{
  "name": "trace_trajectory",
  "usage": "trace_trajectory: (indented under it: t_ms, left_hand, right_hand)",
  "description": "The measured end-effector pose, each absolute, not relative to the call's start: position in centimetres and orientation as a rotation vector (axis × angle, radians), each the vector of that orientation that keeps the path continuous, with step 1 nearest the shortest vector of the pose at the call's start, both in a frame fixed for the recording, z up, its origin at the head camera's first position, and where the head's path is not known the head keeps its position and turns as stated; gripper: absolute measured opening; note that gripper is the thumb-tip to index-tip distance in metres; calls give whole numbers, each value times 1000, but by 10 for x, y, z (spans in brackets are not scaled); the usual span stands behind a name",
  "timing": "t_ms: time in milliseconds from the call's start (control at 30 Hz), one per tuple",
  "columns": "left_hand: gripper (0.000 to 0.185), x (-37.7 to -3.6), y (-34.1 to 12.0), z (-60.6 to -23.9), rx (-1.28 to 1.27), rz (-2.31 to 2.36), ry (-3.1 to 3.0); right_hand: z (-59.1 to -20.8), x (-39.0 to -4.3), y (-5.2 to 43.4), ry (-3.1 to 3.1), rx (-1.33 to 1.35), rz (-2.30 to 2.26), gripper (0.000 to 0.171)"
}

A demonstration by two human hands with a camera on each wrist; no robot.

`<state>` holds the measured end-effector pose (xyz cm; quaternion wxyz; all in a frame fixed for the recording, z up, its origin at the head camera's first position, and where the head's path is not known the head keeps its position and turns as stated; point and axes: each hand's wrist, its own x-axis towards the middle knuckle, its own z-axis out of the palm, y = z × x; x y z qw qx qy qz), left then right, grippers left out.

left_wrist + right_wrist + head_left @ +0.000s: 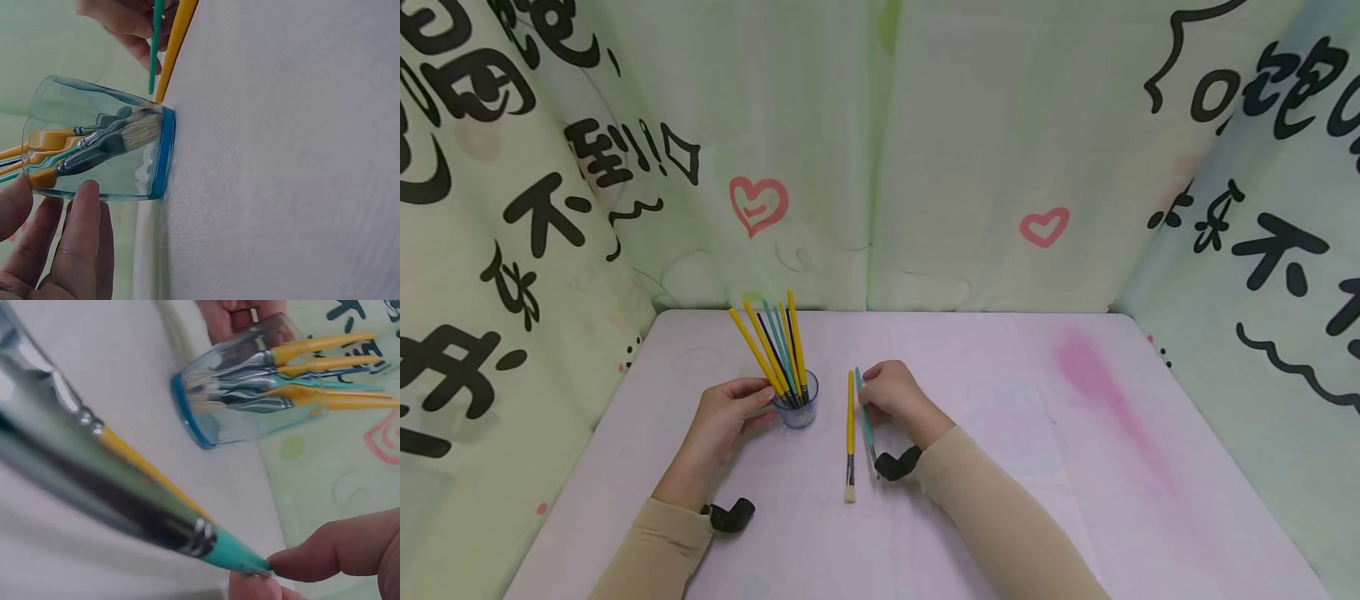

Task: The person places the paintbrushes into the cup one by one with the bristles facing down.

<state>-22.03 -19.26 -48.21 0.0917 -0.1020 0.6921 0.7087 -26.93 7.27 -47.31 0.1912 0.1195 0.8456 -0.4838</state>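
Note:
A clear cup with a blue base [169,153] stands upright on the table, holding several paintbrushes [786,354] bristles down, with yellow, teal and dark handles. My left hand [730,417] is at the cup's left side, its fairly straight fingers touching the wall near the rim. To the right of the cup, my right hand [898,396] pinches a teal paintbrush [867,425] by its handle between thumb and fingers. The bristle end of that brush points toward me, partly hidden behind the wrist camera. Just left of it, a yellow paintbrush [851,433] lies with pale bristles toward me.
The table [1015,517] has a pale pinkish cover with a pink streak at the right. A light green curtain [955,150] with black writing and red hearts encloses the back and both sides. A black wrist camera [732,515] sticks out from the left sleeve.

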Motion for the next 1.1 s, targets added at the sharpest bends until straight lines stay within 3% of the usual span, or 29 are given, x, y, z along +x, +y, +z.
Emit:
trace_trajectory:
  t_ms: [233, 533, 1100]
  left_hand:
    - [43, -220, -192, -480, -305, 2107, 2056]
    - [43, -220, -192, -480, -325, 2101, 2061]
    - [42, -221, -192, -481, -316, 2125, 2039]
  right_hand:
    - [-473, -276, 89, 2066, 335, -1680, 40]
    - [-456, -277, 87, 1994, 213, -1916, 57]
    - [-401, -270, 32, 2099, -144, -2612, 48]
